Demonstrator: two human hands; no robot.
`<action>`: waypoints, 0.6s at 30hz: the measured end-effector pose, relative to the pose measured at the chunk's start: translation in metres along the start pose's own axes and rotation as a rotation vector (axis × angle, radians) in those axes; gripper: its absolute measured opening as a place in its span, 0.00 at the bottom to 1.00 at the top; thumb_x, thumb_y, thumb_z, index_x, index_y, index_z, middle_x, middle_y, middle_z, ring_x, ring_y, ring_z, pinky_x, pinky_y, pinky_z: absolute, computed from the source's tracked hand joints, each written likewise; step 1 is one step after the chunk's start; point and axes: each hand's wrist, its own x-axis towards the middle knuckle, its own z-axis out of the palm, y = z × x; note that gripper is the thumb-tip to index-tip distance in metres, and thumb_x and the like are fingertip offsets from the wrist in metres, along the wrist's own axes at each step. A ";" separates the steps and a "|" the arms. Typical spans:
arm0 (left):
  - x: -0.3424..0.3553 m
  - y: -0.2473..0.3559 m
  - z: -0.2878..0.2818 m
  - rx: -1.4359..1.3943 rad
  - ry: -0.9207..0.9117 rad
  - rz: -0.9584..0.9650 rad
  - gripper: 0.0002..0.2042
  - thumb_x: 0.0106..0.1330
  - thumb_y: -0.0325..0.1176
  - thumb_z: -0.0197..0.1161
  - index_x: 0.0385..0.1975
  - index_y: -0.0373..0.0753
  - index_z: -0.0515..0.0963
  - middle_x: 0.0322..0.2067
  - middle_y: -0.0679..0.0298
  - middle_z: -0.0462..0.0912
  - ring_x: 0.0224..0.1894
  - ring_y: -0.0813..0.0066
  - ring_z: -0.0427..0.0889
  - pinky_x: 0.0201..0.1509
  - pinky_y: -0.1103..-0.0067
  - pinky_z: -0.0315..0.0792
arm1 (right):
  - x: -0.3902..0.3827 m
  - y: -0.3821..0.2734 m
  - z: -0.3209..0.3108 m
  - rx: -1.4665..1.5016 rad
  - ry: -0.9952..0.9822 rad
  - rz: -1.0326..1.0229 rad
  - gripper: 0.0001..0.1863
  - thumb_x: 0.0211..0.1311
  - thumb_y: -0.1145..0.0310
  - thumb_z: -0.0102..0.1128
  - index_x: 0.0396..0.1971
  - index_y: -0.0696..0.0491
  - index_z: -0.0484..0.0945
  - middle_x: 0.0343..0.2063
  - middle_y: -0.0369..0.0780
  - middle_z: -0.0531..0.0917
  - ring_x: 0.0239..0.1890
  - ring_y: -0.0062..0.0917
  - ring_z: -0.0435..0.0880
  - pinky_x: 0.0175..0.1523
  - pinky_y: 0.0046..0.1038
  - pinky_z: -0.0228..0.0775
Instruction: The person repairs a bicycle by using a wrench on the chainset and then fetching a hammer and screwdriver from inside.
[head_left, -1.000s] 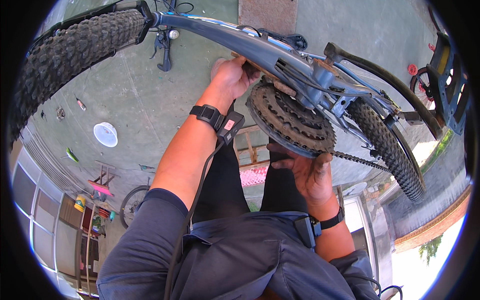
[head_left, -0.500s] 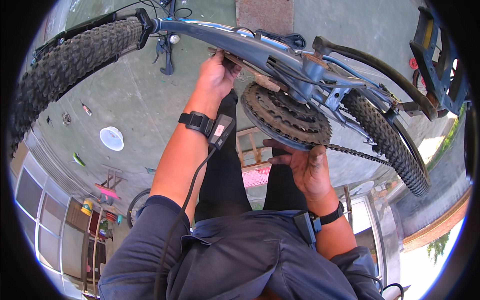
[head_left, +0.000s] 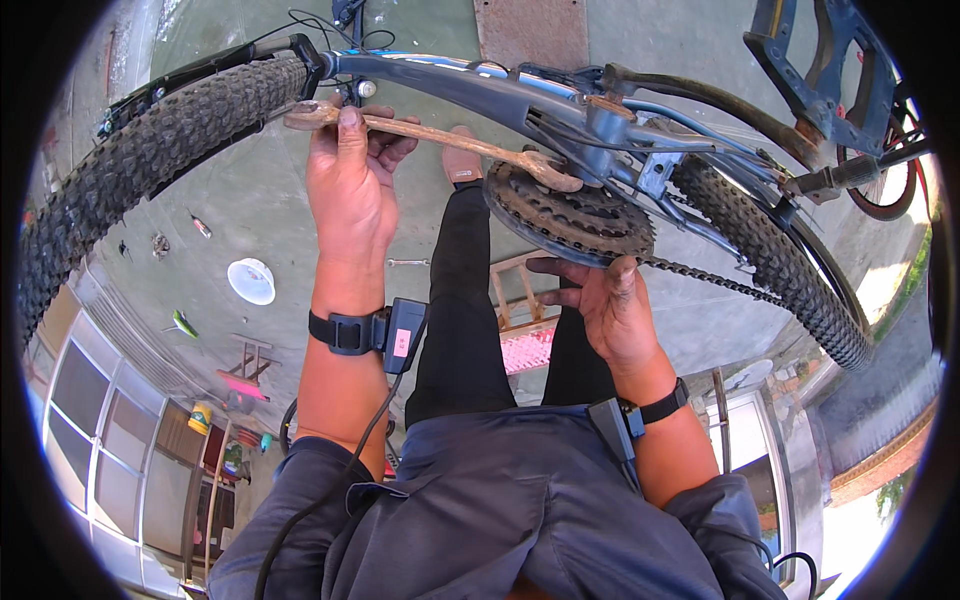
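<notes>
A rusty open-ended wrench [head_left: 430, 131] stretches sideways under the bicycle frame [head_left: 440, 88]. My left hand [head_left: 352, 185] grips it near its left end, thumb on top. The wrench's right jaw lies at the bottom bracket, beside the hub of the chainring set [head_left: 570, 215]; whether it seats on a nut I cannot tell. At the lower rim of the chainrings is my right hand [head_left: 610, 305], its fingers spread and thumb raised, close to the chain [head_left: 710, 282]. Whether the fingertips press on the rim is unclear.
The front tyre [head_left: 170, 155] is at the left, the rear tyre [head_left: 800, 270] at the right. A pedal [head_left: 825, 75] on its crank arm sticks out at upper right. On the floor lie a smaller wrench [head_left: 408, 262] and a white bowl [head_left: 251, 281].
My left hand has swung left and outward with the wrench, so more of its length shows. The crank and pedal appear shifted up and left. My right hand stays by the chainrings.
</notes>
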 end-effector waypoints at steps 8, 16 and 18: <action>-0.042 0.047 0.013 0.139 0.054 0.138 0.18 0.73 0.35 0.48 0.58 0.36 0.57 0.39 0.56 0.78 0.41 0.58 0.83 0.42 0.72 0.79 | -0.002 -0.002 0.002 -0.037 0.020 0.027 0.43 0.58 0.33 0.48 0.60 0.55 0.61 0.56 0.44 0.72 0.54 0.40 0.76 0.44 0.36 0.76; -0.120 0.108 -0.036 -0.121 0.229 0.135 0.16 0.73 0.33 0.47 0.57 0.37 0.57 0.44 0.55 0.75 0.45 0.59 0.81 0.44 0.72 0.79 | -0.009 -0.021 0.002 -0.015 0.018 0.143 0.32 0.65 0.39 0.46 0.55 0.52 0.64 0.50 0.44 0.73 0.49 0.41 0.78 0.44 0.40 0.74; -0.142 0.124 -0.046 -0.165 0.254 0.148 0.16 0.73 0.32 0.47 0.56 0.37 0.58 0.44 0.55 0.75 0.45 0.58 0.81 0.44 0.72 0.79 | -0.016 -0.028 0.008 -0.057 0.027 0.193 0.34 0.65 0.38 0.45 0.55 0.53 0.64 0.50 0.44 0.74 0.47 0.40 0.79 0.44 0.40 0.75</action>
